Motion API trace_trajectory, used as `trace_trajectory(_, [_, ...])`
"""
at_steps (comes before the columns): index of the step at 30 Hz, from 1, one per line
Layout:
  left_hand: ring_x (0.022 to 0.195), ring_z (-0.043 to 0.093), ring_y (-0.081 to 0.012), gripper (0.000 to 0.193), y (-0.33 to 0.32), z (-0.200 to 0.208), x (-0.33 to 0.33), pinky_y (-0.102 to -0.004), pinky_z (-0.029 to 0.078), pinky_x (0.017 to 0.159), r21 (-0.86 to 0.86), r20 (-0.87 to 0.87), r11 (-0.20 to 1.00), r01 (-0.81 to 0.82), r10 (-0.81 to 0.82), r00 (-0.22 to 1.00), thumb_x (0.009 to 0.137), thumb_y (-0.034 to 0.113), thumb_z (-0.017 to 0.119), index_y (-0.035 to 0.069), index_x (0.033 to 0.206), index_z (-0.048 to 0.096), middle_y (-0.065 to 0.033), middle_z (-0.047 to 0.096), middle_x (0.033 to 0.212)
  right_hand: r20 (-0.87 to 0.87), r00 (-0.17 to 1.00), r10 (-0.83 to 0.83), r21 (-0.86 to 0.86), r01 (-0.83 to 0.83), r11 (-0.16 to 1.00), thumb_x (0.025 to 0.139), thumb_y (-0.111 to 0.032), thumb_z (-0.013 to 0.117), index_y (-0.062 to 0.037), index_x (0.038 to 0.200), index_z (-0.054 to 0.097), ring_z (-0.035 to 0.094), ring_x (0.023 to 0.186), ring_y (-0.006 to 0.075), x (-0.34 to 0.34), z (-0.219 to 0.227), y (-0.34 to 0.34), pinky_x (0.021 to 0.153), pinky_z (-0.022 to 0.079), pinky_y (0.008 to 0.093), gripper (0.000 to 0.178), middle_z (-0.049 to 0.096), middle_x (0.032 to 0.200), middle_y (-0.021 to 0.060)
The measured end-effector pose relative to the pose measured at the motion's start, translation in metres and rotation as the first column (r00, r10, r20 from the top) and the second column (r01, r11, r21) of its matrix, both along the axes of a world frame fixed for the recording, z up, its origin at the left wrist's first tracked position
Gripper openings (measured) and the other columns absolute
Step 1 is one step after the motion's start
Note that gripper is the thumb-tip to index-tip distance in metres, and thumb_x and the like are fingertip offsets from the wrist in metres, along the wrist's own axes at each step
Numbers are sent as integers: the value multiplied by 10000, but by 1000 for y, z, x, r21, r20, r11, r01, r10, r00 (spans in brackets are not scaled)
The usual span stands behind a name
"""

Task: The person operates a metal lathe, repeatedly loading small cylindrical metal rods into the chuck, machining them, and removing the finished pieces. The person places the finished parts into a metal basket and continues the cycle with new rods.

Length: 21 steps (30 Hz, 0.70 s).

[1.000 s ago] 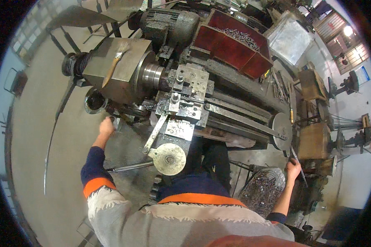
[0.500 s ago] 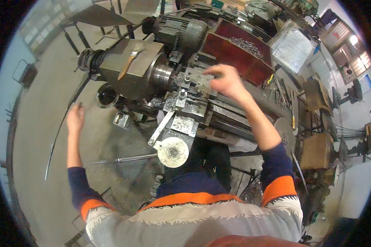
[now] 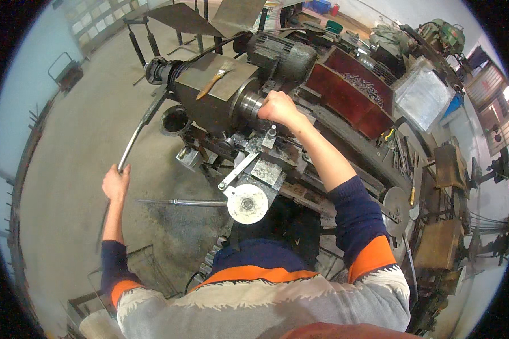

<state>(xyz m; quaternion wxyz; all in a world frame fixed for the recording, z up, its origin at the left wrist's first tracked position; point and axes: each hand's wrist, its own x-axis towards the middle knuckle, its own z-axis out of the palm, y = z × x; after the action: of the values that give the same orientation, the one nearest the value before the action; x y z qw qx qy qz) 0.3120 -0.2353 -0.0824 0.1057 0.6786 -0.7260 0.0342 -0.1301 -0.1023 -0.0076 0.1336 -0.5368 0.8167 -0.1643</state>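
My left hand (image 3: 116,182) is closed around the lower end of a long metal lever (image 3: 134,141), which runs up to the left end of the lathe's headstock (image 3: 206,85). At the headstock's right side, my right hand (image 3: 278,107) is closed against the face of the round steel chuck (image 3: 247,105). Whatever its fingers hold there is hidden. A paintbrush (image 3: 214,82) with a wooden handle lies on top of the headstock. Below my right hand are the tool post (image 3: 271,134) and a flat metal handle (image 3: 238,170), with a pale round handwheel (image 3: 247,204) nearer me.
Behind the lathe bed stands a dark red box (image 3: 345,96) with small metal parts inside. A motor (image 3: 281,55) sits at the back. Several hand tools (image 3: 401,155) lie at the right. A thin rod (image 3: 181,202) sticks out leftward from the handwheel.
My left hand, apart from the lever before, now grips it, and the lever has swung. My right hand has moved left from above the tool post to the chuck. The view has shifted.
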Motion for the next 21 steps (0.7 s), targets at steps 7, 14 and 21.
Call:
trace_trajectory(7, [745,612,-364,345,18,-2,-10,-453,481,657,-16,20,991,132,-132,991,742,369,629,41,827,568,-156,632,766,-98,995,16,29,-13,999,538,-207,622,49,780,638,620,809,357,6,6,0,744,495,374,353,619,836,249])
trace_trajectory(14, [659,627,-208,275,39,87,-107,-303,488,599,-129,-806,681,720,-495,324,845,220,564,-48,902,593,-138,642,751,83,980,179,-336,-142,931,503,-131,567,-74,872,693,610,829,294,2,34,41,750,483,304,394,649,860,148])
trace_trajectory(21, [614,628,-203,375,105,87,-251,-267,510,601,-19,-975,192,981,215,-61,913,309,477,-48,908,592,-139,639,732,-138,909,394,-755,-353,552,517,-176,690,-105,862,674,552,923,310,46,20,79,788,463,381,352,621,948,105])
